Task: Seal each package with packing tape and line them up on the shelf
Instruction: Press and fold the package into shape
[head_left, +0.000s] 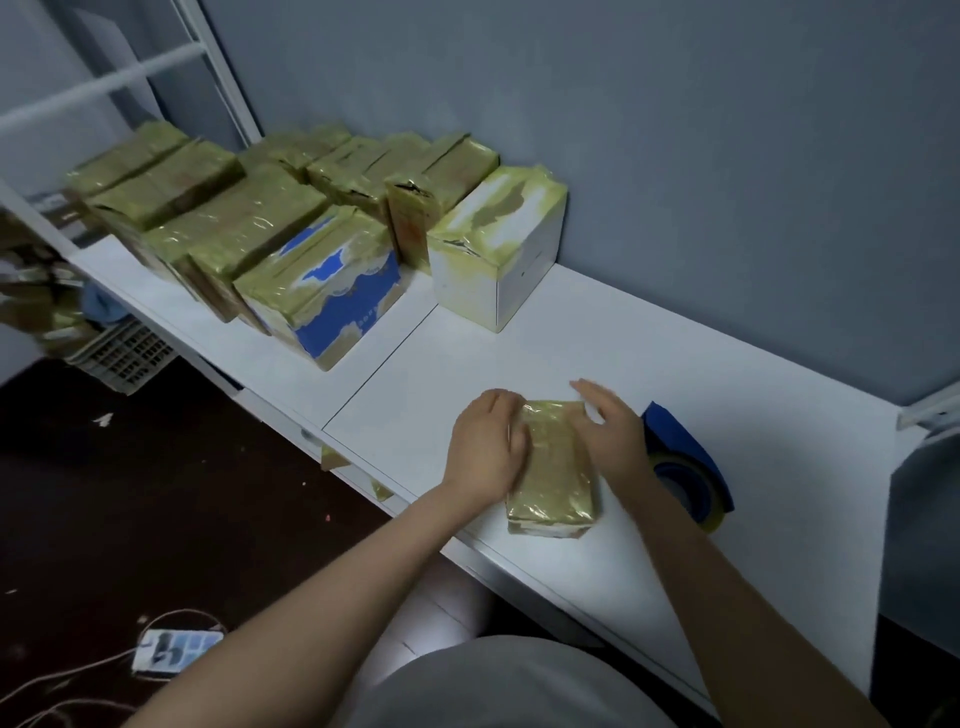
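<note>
**Current state.** My left grip (485, 447) is closed on the package (553, 470), with the fingers curled over its left long edge. My right grip (605, 434) is open. Its fingers are straight and motion-blurred, laid on the far right corner of the same package. The package lies flat on the white counter (649, 358), near the front edge, wrapped in glossy yellowish tape. The tape dispenser (685, 470) rests just beside it on the right, partly behind my right wrist. The row of sealed packages (249, 218) stands well apart at the back left and ends at a white box (498, 249) near the wall.

**Judged step.** I am pressing the tape flat before the package goes to the row.

**Hazards from here.**
1. Wrinkles or trapped air. Cause: rubbing the film from one side only while the other side lifts.
2. Package drops off the front edge. Cause: a stroke pulled toward me while the left grip is slack.
3. Dispenser knocked. Cause: my right forearm passes directly over it, and a sweep to the right would shove it along the counter.
4. Unsealed end. The near end face shows a pale patch, and I cannot tell whether tape covers it fully. Inspect it before shelving.
5. Row disturbed. Cause: pushing the package hard against the white box.
</note>
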